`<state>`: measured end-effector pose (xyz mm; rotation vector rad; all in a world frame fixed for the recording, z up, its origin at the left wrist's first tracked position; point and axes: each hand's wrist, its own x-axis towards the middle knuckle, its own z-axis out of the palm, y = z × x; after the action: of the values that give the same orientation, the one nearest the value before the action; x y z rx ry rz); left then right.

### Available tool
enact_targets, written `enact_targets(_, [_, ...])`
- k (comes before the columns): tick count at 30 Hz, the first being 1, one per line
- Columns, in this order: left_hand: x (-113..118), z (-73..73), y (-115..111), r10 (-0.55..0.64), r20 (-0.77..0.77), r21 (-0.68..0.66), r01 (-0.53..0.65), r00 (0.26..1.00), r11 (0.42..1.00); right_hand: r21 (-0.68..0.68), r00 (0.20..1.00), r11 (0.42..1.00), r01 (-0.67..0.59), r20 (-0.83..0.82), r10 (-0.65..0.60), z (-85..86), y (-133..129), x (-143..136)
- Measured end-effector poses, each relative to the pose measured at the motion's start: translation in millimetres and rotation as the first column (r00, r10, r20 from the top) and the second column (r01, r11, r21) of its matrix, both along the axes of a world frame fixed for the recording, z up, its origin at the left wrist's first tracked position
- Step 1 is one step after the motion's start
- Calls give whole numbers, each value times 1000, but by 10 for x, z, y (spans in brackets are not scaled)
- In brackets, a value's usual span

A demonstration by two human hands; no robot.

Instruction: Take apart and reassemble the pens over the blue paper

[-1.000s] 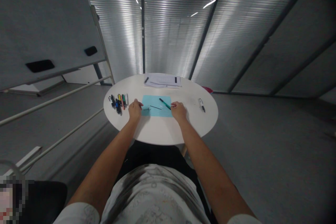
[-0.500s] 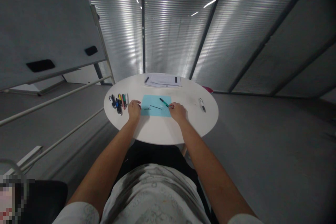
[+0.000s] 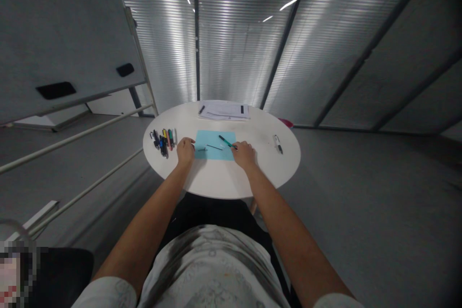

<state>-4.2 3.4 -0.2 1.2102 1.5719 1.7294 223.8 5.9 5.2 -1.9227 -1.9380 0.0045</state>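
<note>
A light blue sheet (image 3: 216, 155) lies on the white round table. My right hand (image 3: 244, 155) rests at its right edge, fingers closed on the lower end of a green and black pen (image 3: 225, 141). The pen slants up to the left over the sheet. A thin dark stick like a pen refill (image 3: 214, 147) lies on the sheet, left of the pen. Beside it is a small dark piece (image 3: 202, 149), too small to make out. My left hand (image 3: 185, 151) lies at the sheet's left edge, its fingers loosely bent and apart, with nothing visible in them.
Several pens and markers (image 3: 163, 142) lie in a group left of my left hand. A white and black marker (image 3: 277, 144) lies at the right of the table (image 3: 212, 183). Stacked papers (image 3: 224, 111) sit at the back. A whiteboard stand (image 3: 83, 127) is at the left.
Both hands have stayed almost in place. The pen in my right hand has shifted very slightly, and the left fingers have moved a little.
</note>
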Motion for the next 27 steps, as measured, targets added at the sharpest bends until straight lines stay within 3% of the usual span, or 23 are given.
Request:
enact_targets(6, [-1, -17, 6, -2, 16, 27, 1, 1000, 1000, 16, 997, 1000, 22, -77, -21, -48, 52, 29])
enact_targets(11, [-1, -41, 24, 2, 17, 32, -3, 1000, 999, 132, 954, 991, 27, -300, 14, -130, 184, 80])
enact_targets(13, [1, -34, 18, 8, 8, 27, -8, 1000, 1000, 206, 889, 978, -15, -445, 108, -164, 242, 89])
enact_targets(16, [7, 0, -7, 11, -3, 9, -11, 1000, 1000, 283, 710, 956, -80, -657, 254, -200, 304, 73])
enact_targets(20, [14, 45, -37, 9, -22, -2, -9, 1000, 1000, 338, 510, 939, -68, -797, 324, -216, 343, 22])
enact_targets(23, [19, 51, -39, 8, -12, -12, -8, 1000, 1000, 355, 451, 933, -63, -824, 344, -231, 361, -4])
enact_targets(27, [19, 23, -21, 3, 9, 0, -3, 1000, 1000, 398, 453, 914, -81, -802, 390, -265, 379, -18])
